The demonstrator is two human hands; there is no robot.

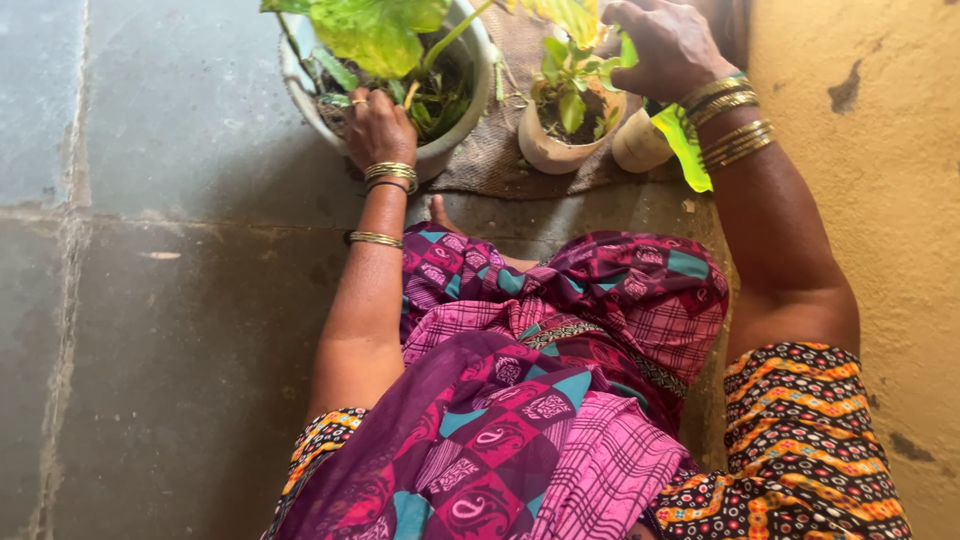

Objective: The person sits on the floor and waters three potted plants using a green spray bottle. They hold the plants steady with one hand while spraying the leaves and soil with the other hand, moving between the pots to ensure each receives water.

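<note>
- The left hand point(378, 125) rests on the near rim of the large pale pot point(470, 60), fingers curled among its low leaves; whether they pinch anything cannot be told.
- The right hand point(665, 45) is closed loosely over the foliage of the small tan pot point(560, 150), just right of the large pot.
- Left of the large pot, grey stone floor point(150, 300) lies open; far to its right, the yellow wall point(880, 200) hems in the arm.

Left hand point(377, 125) gripping grey pot point(470, 45) rim (leafy plant point(375, 30))

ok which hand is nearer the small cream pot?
Right. The right hand is over the leaves just above the small cream pot; the left hand rests on the big grey pot beside it.
</note>
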